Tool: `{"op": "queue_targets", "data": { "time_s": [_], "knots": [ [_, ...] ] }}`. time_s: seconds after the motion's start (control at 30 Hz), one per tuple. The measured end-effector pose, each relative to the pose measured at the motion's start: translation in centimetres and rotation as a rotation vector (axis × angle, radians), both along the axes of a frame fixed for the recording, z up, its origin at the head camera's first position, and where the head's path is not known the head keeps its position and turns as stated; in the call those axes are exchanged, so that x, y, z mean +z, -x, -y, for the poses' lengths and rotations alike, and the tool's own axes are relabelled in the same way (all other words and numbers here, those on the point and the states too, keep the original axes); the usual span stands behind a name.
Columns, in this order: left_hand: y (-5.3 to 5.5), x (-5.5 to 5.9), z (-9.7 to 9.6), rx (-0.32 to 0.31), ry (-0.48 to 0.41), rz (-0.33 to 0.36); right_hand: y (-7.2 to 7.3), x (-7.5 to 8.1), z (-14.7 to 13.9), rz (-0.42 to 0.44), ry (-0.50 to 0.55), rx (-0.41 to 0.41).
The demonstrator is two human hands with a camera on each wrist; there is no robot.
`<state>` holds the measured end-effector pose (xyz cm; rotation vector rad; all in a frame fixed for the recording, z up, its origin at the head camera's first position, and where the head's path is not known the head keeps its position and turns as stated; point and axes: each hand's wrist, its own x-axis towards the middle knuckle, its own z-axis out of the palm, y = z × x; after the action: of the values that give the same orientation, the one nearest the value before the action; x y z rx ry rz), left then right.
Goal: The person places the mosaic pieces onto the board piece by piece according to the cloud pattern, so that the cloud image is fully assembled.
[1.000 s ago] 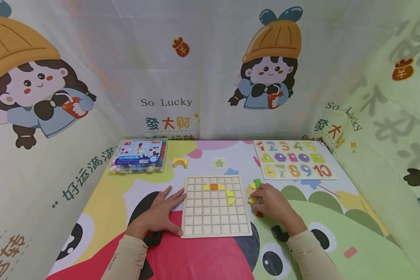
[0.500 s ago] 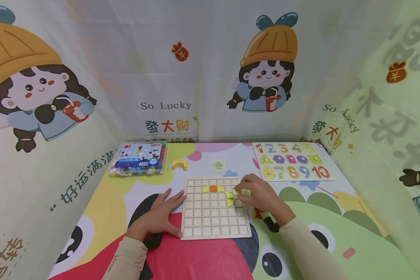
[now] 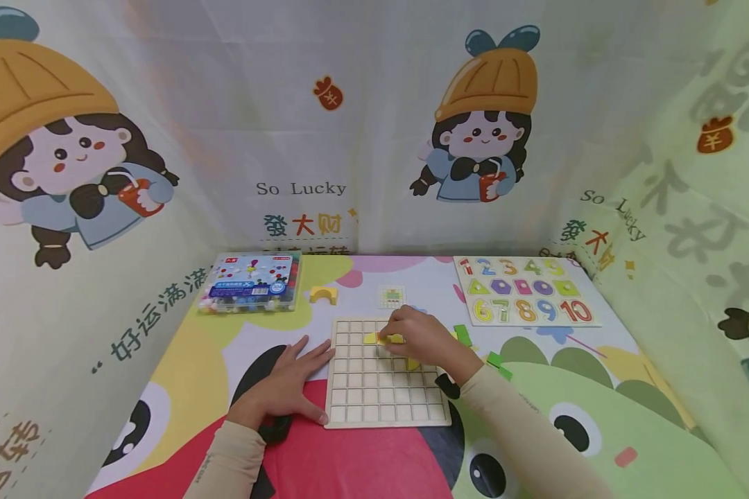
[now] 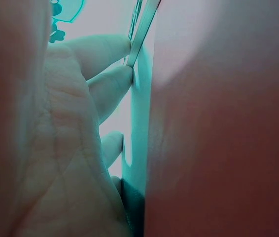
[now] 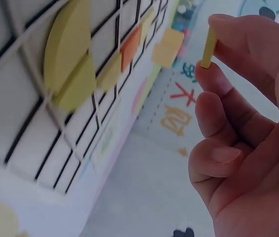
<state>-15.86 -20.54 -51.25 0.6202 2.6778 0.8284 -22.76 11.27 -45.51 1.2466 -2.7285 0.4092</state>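
right hand [image 3: 426,338] pinches thin yellow piece [image 5: 209,48] | left hand [image 3: 279,388] spread | gridded wooden board [image 3: 354,397]

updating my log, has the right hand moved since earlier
Yes, the right hand moved left, from right of the grid board to over its far rows.

Beige sleeves [image 3: 232,450] bear small lettering [image 3: 203,468] and end near black wrist pieces [image 3: 447,386].

Pale, cartoon-printed fabric walls [image 3: 368,138] enclose a brightly patterned table [image 3: 356,461].
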Motion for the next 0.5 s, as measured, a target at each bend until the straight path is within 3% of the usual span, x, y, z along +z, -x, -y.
{"op": "queue_targets", "data": {
  "time_s": [0.33, 0.5],
  "knots": [
    [0.0, 0.1, -0.2, -0.001, -0.005, -0.001, 0.1, -1.1, 3.5, 0.064, -0.17, -0.006],
    [0.0, 0.1, -0.2, 0.005, -0.003, -0.002, 0.1, -1.3, 5.0, 0.033, -0.226, 0.015]
  ]
}}
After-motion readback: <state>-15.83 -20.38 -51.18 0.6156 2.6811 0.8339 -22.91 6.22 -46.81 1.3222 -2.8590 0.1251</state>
